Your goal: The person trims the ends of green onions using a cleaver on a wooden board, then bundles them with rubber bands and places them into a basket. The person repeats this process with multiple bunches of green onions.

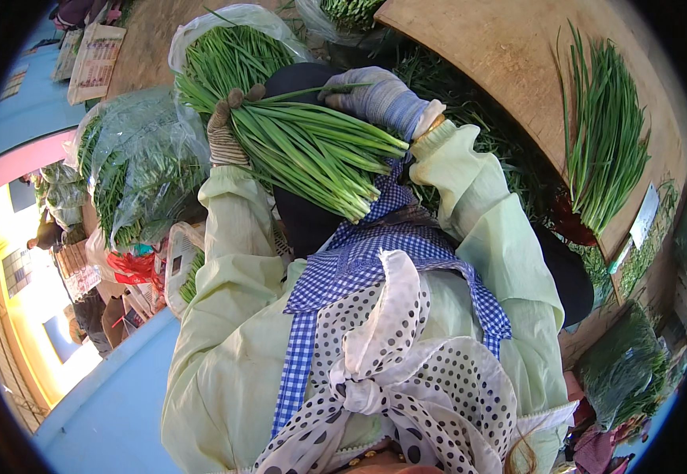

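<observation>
My left hand (pixel 228 130), in a brown striped knit glove, grips a bundle of long green Chinese chives (pixel 314 148) over my lap. The pale stem ends fan out to the right, above a blue-checked apron (pixel 379 231). My right hand (pixel 373 101), in a blue-grey knit glove, is beside the upper edge of the bundle. Its fingers are bent around a single chive blade (pixel 296 93) that sticks out from the rest; the fingertips are partly hidden. Just beyond my left hand stands a clear plastic bag (pixel 178 44) packed with chives (pixel 234 56).
On the right, a wooden board (pixel 497 53) bears a loose bunch of chives (pixel 607 130). A broad-bladed knife (pixel 644 216) lies near its lower edge. Leaf scraps (pixel 492 124) fill the dark space under the board. Bagged greens stand left (pixel 148 160) and lower right (pixel 622 367).
</observation>
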A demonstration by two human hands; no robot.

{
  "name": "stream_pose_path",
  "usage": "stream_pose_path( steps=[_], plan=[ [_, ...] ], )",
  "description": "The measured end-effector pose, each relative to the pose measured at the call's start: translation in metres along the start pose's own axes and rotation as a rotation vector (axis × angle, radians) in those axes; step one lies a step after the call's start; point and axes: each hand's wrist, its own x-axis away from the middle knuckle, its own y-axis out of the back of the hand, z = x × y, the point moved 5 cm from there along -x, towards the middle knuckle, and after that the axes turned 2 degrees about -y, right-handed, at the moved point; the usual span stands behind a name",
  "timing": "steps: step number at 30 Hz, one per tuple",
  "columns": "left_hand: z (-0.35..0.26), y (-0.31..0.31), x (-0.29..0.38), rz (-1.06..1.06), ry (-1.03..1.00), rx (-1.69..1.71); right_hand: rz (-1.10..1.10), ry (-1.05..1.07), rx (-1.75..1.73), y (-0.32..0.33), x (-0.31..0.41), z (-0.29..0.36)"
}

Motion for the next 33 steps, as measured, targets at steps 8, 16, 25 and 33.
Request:
stream_pose_path(
  steps=[8,16,25,33],
  plan=[
    [-0.001,0.013,0.004,0.038,-0.069,0.126,-0.187,-0.613,0.106,0.049,0.109,-0.075],
    [-0.008,0.019,0.004,-0.109,-0.193,-0.041,0.003,-0.523,-1.267,-0.067,0.118,-0.016],
    [0.000,-0.014,-0.006,0.015,-0.172,-0.067,-0.476,-0.299,-0.076,-0.035,0.130,-0.004],
    [-0.025,0.007,0.002,-0.017,-0.304,-0.056,-0.019,-1.012,0.396,0.011,0.186,-0.087]
  ],
)
